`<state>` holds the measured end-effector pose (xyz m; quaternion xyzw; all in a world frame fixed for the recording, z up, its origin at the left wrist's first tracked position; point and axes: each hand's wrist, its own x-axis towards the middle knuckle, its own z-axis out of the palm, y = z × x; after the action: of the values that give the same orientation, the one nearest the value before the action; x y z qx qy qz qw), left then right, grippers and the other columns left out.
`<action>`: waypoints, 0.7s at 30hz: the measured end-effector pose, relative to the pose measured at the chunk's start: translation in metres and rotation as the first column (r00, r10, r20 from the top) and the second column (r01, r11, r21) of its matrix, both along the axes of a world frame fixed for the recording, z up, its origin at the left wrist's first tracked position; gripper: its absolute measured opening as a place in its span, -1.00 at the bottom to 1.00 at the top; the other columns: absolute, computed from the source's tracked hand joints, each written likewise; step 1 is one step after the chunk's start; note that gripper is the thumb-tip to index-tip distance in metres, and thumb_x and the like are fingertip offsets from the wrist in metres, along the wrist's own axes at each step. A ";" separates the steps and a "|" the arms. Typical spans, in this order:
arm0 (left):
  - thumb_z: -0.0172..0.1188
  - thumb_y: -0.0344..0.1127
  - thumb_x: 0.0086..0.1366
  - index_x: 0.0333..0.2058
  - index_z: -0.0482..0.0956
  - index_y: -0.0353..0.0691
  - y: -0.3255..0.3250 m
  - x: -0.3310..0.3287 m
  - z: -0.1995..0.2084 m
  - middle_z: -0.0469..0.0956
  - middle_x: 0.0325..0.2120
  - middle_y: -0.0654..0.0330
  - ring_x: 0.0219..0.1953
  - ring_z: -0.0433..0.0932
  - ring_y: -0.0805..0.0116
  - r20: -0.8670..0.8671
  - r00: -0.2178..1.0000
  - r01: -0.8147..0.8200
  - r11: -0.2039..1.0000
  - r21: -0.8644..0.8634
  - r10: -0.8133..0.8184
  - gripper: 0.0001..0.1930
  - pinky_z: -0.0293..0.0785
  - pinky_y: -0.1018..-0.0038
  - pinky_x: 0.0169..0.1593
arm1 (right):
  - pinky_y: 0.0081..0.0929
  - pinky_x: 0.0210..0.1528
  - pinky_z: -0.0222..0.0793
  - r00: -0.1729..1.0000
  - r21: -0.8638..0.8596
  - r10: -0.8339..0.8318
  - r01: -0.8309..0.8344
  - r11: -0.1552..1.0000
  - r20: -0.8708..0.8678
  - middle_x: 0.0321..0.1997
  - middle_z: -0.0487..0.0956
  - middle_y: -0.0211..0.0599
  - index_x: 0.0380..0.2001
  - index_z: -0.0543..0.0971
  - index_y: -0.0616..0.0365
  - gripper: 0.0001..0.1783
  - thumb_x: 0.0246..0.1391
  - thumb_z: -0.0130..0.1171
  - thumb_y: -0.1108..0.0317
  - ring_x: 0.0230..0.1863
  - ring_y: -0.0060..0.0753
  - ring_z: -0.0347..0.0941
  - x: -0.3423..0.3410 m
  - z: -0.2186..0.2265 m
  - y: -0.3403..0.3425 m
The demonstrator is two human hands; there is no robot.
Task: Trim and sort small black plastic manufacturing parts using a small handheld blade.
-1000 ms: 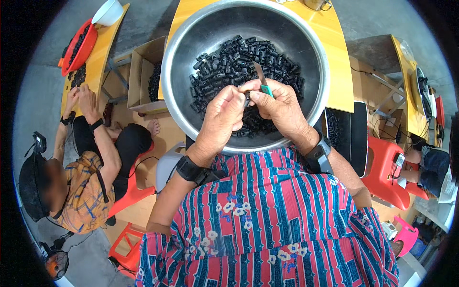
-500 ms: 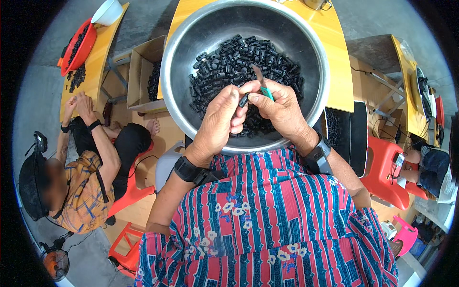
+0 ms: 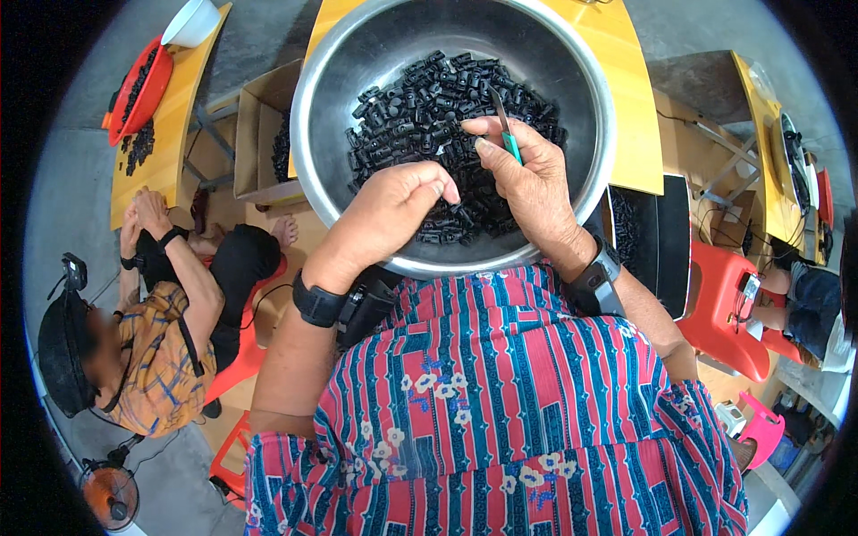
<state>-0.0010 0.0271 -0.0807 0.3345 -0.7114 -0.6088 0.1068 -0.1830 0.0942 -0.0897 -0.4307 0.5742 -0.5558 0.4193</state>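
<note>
A large steel bowl point(image 3: 572, 192) rests on a yellow table point(image 3: 636, 98) and holds a heap of small black plastic parts point(image 3: 420, 116). Over the bowl's near side, my left hand point(image 3: 389, 210) pinches one small black part point(image 3: 463, 214) between thumb and fingers. My right hand point(image 3: 527, 183) is closed around a thin knife with a green handle point(image 3: 503, 129), its blade pointing up and away. The two hands are a short way apart. Both wrists wear black bands.
A person in a patterned shirt point(image 3: 156, 357) sits at the left by another yellow table point(image 3: 174, 134) with a red tray point(image 3: 143, 89) of black parts. A cardboard box point(image 3: 259, 134) stands between the tables. Red plastic chairs point(image 3: 724, 304) stand at the right.
My hands were pressed together over the bowl with the knife at a part. Now they have drawn apart, the left hand lower with a part, the right hand lifting the knife.
</note>
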 end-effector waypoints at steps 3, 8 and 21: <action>0.20 -0.38 0.09 -0.37 0.59 -0.26 0.003 -0.002 -0.003 0.49 -0.45 0.06 -0.34 0.53 0.07 0.225 0.970 0.186 0.871 -0.454 -0.090 -0.87 0.44 0.27 -0.22 | -0.61 -0.09 0.35 1.000 -0.004 0.002 -0.002 1.000 0.008 -0.28 0.59 -0.38 -0.17 0.59 0.20 -0.77 0.08 0.11 0.53 -0.20 -0.63 0.44 0.000 0.000 0.000; 0.26 -0.32 0.03 -0.39 0.62 -0.22 0.014 -0.004 -0.003 0.49 -0.44 0.06 -0.32 0.52 0.03 0.424 0.904 0.295 0.808 -0.510 -0.062 -0.85 0.45 0.23 -0.21 | -0.63 -0.17 0.33 0.999 0.038 0.016 -0.017 0.999 0.028 -0.33 0.57 -0.43 -0.18 0.60 0.20 -0.78 0.08 0.11 0.51 -0.27 -0.68 0.39 0.000 0.001 0.000; 0.12 -0.28 0.32 -0.21 0.53 -0.26 -0.002 0.002 -0.020 0.50 -0.36 0.26 -0.45 0.39 0.52 -0.215 0.929 -0.214 0.910 0.356 0.302 -0.81 0.33 0.62 -0.45 | -0.61 -0.15 0.34 1.000 0.050 -0.003 0.003 0.999 0.008 -0.35 0.57 -0.42 -0.19 0.61 0.18 -0.79 0.07 0.13 0.49 -0.28 -0.64 0.42 -0.001 -0.002 -0.001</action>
<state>0.0014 0.0252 -0.1011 0.3547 -0.5289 -0.7376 0.2244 -0.1844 0.0927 -0.0921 -0.4173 0.5868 -0.5437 0.4313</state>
